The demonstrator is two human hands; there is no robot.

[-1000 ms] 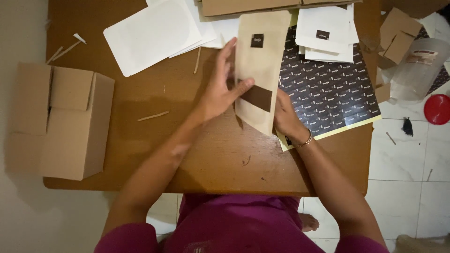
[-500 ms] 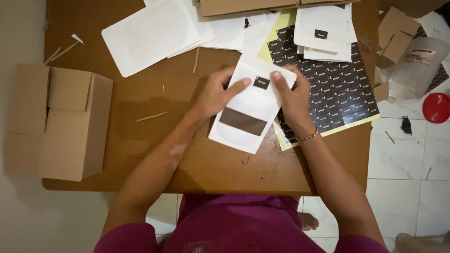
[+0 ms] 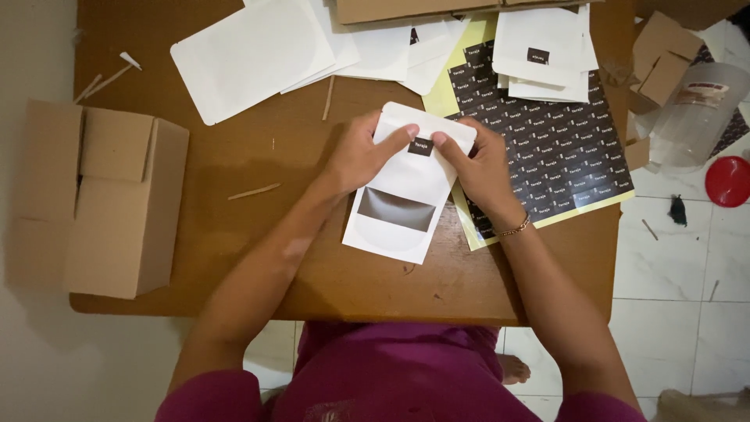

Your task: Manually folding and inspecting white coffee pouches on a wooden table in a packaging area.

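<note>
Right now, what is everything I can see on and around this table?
White pouch: one, white with a dark window and a small black label, held flat at table centre.
Sticker sheet: one, black stickers on yellow backing, right of pouch.
Labelled pouches: small stack, white, top right.
Blank pouches: several, white, top left.
Cardboard box: one, brown, left edge.
Wooden table: one, brown.
Plastic jar: one, clear, on the floor at right.
Red lid: one, far right.
Left hand: pressing pouch top.
Right hand: beside the label.
</note>
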